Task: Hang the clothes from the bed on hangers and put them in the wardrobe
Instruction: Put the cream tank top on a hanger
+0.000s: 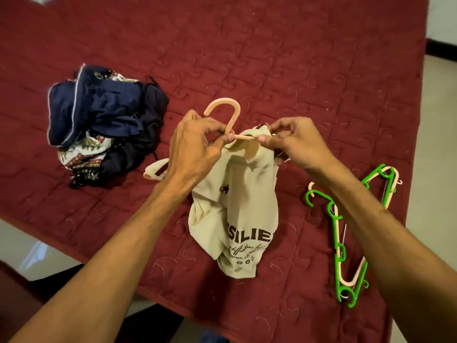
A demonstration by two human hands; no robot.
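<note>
Head view: bed (272, 58) under a dark red quilted cover with stitched swirls fills most of the frame, near edge running diagonally up from the bottom. Pale glossy floor (29, 246) shows past the lower-left edge. More pale floor at far right, with a dark skirting strip (442, 49) under a white wall. Left on the bed: clothes pile (103, 125), crumpled, navy pieces with white piping mixed with a cream/red/navy print, well apart from the hands. Centre: left hand (195, 144) pinches the peach hanger (233, 120) at the base of its hook, thumb and fingers curled round the neck. The hook stands up and curls left. Hanger sits inside the beige T-shirt (237, 214): one tip pokes out by the left sleeve, and a short stretch of bar shows between the two thumbs. Shirt is bunched and drapes toward the camera over the cover; can't tell how much rests on it. It has dark brown trim at collar and sleeve, a small dark chest logo, and big dark block lettering, partly folded away, with smaller print below. Right hand (294, 144) pinches the collar fabric at the shirt's right shoulder, thumb tip by the bar. Further right: spare hangers (341, 253), green and peach, stacked flat on the bed near its right edge, partly hidden by the right forearm.
</note>
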